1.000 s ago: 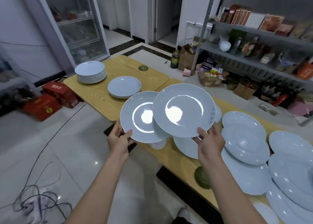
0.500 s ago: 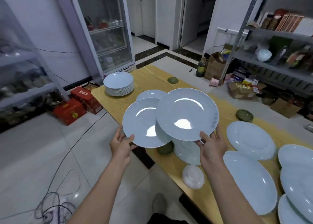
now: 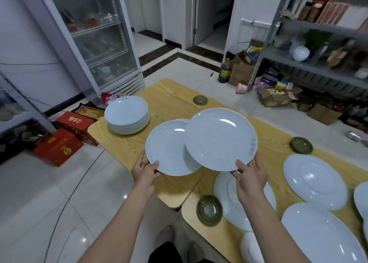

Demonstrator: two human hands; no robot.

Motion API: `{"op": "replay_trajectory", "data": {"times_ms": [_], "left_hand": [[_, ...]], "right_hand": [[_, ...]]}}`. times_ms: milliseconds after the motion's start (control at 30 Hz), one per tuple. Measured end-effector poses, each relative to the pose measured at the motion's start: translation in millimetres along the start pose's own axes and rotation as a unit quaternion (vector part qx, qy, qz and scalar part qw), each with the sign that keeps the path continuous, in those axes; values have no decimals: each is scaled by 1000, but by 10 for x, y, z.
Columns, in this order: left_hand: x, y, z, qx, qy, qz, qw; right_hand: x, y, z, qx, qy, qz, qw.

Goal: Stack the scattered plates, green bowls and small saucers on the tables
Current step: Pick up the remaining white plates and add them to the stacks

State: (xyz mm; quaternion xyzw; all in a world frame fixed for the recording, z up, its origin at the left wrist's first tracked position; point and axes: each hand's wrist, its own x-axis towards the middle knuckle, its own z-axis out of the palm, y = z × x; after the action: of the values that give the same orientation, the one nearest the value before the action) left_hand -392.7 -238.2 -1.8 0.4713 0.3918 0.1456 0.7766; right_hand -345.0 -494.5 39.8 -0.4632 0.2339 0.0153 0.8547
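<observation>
Left plate [image 3: 169,149] is pinched by the left hand [image 3: 144,172]; the right hand [image 3: 250,178] grips the overlapping right plate [image 3: 219,139] above the counter [image 3: 171,103].

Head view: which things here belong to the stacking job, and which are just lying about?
Job: left-hand plate, right-hand plate, plate stack, loose plates, green bowls.
Lying about: red boxes, dark bottle, cardboard box, glass-door fridge.

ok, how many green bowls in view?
3: far bowl on the far table, right bowl and near bowl on the near table. Plates may hide more.
</observation>
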Motion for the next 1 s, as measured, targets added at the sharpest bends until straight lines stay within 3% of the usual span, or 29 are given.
{"op": "replay_trajectory", "data": {"times_ms": [433, 633, 867, 1000], "left_hand": [[1163, 113, 297, 90, -61, -92, 990], [1382, 84, 312, 168, -92, -45, 981], [1524, 19, 281, 293, -74, 47, 952], [1576, 37, 309, 276, -84, 39, 957]], "right_hand": [[173, 543, 472, -4, 144, -11, 990], [247, 780, 636, -6, 182, 22, 983], [339, 994, 832, -22, 165, 39, 985], [386, 1079, 933, -55, 146, 43, 987]]}}
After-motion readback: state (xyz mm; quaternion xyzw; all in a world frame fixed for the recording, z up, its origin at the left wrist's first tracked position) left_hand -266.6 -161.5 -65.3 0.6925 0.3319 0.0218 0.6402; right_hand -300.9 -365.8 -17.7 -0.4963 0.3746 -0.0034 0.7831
